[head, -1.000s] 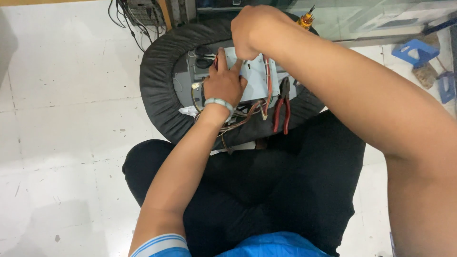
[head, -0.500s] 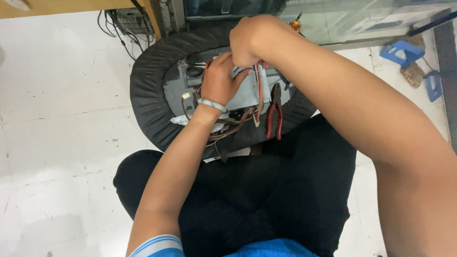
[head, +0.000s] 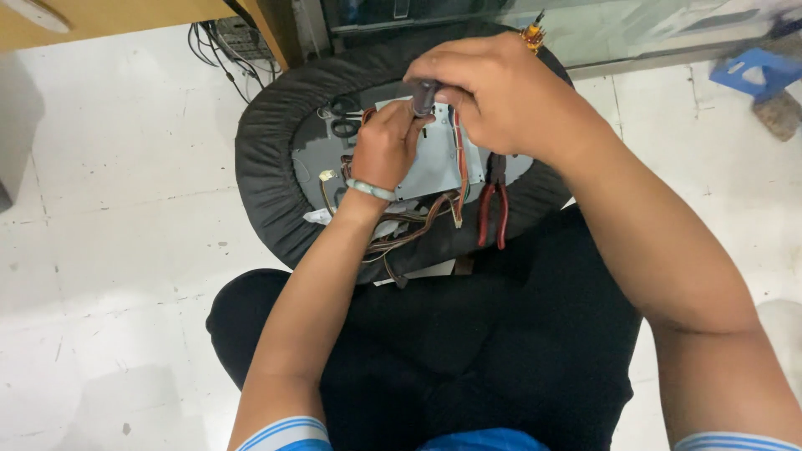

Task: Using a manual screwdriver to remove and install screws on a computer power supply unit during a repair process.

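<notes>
A grey metal box (head: 439,163) with bundles of red, brown and yellow wires (head: 418,221) lies on a round black padded stool (head: 267,159) in front of my knees. My right hand (head: 493,96) is closed around the dark handle of a screwdriver (head: 424,96), held upright over the box. My left hand (head: 384,146), with a pale bracelet at the wrist, rests on the box's left side, fingers curled near the tool's tip. The tip itself is hidden by my fingers.
Red-handled pliers (head: 493,209) lie on the stool right of the box. Black scissors (head: 342,117) lie at its far left. A wooden desk edge (head: 125,17) and cables (head: 225,42) are behind. Blue objects (head: 756,71) sit on the white tiled floor at far right.
My right hand has come down from above the box and now grips the screwdriver handle over it. My left hand shifted slightly on the box. The view moved in closer.
</notes>
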